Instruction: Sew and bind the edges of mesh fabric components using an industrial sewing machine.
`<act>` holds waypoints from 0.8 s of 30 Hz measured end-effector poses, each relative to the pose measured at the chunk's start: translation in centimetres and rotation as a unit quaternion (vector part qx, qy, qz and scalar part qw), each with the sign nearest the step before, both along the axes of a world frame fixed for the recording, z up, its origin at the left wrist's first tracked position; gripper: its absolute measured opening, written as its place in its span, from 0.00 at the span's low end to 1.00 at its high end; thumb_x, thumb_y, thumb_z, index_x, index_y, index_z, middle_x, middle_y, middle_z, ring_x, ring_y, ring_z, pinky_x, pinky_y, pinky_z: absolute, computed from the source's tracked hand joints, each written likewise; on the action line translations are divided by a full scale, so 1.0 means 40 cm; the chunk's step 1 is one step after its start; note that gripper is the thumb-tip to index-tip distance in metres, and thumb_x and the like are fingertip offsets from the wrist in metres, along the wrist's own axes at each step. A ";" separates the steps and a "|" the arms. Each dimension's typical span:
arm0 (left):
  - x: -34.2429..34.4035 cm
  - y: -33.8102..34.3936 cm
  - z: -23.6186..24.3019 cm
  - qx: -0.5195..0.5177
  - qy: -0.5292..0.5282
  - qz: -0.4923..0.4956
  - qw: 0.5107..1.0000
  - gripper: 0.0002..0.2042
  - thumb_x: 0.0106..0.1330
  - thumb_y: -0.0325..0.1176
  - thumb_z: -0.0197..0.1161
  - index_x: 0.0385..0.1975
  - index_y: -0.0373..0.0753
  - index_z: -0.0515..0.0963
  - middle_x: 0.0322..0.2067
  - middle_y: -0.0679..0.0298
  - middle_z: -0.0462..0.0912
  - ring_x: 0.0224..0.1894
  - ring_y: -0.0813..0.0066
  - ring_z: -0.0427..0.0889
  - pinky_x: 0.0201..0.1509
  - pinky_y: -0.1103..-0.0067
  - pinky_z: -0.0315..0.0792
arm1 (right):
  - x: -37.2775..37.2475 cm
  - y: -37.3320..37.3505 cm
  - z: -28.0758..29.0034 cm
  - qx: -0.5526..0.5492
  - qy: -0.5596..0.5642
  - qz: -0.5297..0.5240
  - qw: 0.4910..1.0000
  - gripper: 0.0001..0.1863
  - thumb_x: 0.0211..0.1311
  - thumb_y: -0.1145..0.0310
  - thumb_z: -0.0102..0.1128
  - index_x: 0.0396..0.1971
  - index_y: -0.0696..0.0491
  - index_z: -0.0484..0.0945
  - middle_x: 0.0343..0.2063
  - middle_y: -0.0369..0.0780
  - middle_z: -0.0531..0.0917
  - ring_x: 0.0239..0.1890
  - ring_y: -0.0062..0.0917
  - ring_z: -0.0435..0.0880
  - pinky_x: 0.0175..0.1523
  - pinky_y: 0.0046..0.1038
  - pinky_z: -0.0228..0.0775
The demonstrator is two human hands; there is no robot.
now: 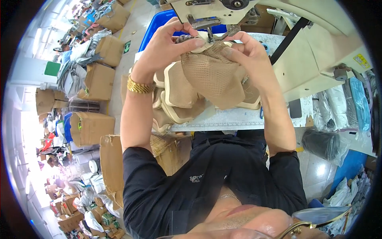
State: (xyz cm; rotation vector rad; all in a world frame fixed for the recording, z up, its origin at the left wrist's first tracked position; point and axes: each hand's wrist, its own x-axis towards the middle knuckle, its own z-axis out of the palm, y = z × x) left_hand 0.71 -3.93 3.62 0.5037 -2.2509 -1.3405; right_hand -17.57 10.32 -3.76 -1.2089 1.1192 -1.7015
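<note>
While the tan mesh cloth (pixel 215 75) sits at the sewing machine foot (pixel 210 36), I pinch it with my left hand (pixel 169 40) on the foot's left and my right hand (pixel 254 49) on the foot's right.

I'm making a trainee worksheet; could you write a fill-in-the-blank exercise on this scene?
1. At the sewing ____, the left hand and right hand hold a mesh piece.
2. The gold band circles the ____ wrist.
3. The bin beyond the table is coloured ____.
Missing words: machine, left, blue.
</note>
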 end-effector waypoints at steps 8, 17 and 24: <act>-0.003 -0.026 0.007 0.016 -0.030 -0.081 0.996 0.10 0.60 0.31 0.72 0.37 0.37 0.79 0.40 0.69 0.81 0.47 0.81 0.78 0.54 0.78 0.74 | 0.055 0.093 0.106 -0.010 0.064 -0.016 0.998 0.17 0.67 0.56 0.59 0.44 0.54 0.82 0.24 0.31 0.80 0.27 0.14 0.76 0.32 0.20 0.73; -0.005 -0.005 -0.036 -0.011 0.033 -0.040 0.999 0.11 0.59 0.31 0.73 0.36 0.37 0.78 0.38 0.71 0.81 0.38 0.90 0.73 0.41 0.86 0.70 | 0.021 0.044 0.034 0.003 0.124 -0.070 0.990 0.10 0.59 0.67 0.64 0.34 0.59 0.85 0.28 0.36 0.85 0.30 0.14 0.79 0.38 0.19 0.71; -0.001 -0.019 -0.038 0.057 0.039 -0.053 0.996 0.10 0.59 0.29 0.72 0.36 0.37 0.78 0.39 0.72 0.79 0.37 0.89 0.74 0.41 0.87 0.71 | 0.017 0.020 0.028 0.024 0.089 -0.076 0.993 0.09 0.56 0.73 0.62 0.35 0.58 0.85 0.32 0.35 0.86 0.33 0.14 0.80 0.40 0.18 0.72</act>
